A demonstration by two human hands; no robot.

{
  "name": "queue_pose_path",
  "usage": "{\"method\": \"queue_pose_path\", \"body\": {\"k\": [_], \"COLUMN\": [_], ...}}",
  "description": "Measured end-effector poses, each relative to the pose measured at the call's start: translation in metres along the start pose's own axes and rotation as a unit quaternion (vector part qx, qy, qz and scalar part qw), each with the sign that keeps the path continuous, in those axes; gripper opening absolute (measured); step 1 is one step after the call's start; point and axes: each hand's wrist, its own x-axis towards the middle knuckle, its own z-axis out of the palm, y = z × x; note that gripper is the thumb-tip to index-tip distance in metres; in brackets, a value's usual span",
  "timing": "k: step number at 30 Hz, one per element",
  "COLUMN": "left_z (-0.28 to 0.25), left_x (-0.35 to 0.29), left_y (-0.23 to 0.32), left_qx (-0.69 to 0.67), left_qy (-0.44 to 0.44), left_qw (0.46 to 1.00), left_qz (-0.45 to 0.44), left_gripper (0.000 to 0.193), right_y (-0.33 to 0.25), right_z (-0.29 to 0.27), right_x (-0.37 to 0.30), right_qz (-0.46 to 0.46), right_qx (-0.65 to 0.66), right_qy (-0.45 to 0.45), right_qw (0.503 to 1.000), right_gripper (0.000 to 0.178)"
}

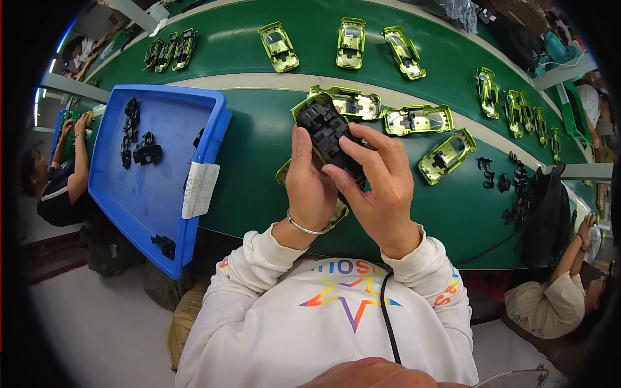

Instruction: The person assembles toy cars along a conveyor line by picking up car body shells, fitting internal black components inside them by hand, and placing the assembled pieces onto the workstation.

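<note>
Assembly workshop, long green worktable [252, 142], many matching toy car shells [350, 44], blue parts tray [169, 92], co-workers [548, 309] on both sides

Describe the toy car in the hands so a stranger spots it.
Find the green tabletop. Over it, between the left hand and right hand, is a shiny yellow-green toy car with its black chassis facing the camera. Unlike the cars lying nearby, it looks mostly black.

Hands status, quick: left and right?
Left hand: closed, holding a black-and-green toy car from its left side.
Right hand: closed on the same car's lower right part.
</note>
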Motion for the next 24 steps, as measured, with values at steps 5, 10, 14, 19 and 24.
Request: {"method": "queue_pose_path", "body": {"k": [5,10,14,19,24], "left_z": [0.005,0.006,-0.002,0.003,0.001], "left_x": [0.000,-0.001,0.000,-0.003,-0.001], "left_y": [-0.001,0.000,-0.001,0.002,0.002], "left_qx": [0.009,0.001,0.015,0.007,0.010], "left_qy": [0.028,0.024,-0.010,-0.013,-0.016], "left_qw": [1.000,1.000,1.000,1.000,1.000], "left_qz": [0.009,0.013,0.011,0.000,0.006], "left_gripper": [0.046,0.047,0.057,0.057,0.056], "right_y": [-0.003,-0.004,-0.005,-0.005,-0.004], "right_z": [0.001,0.000,-0.001,-0.001,-0.001], "right_x": [-0.002,-0.001,0.000,-0.001,0.001], "right_qz": [0.047,0.021,0.025,0.018,0.038], "right_qx": [0.006,0.011,0.005,0.009,0.010], "right_qy": [-0.019,0.002,-0.001,0.013,0.002], "right_qw": [0.999,1.000,1.000,1.000,0.999], "right_gripper": [0.040,0.040,0.042,0.043,0.041]}}
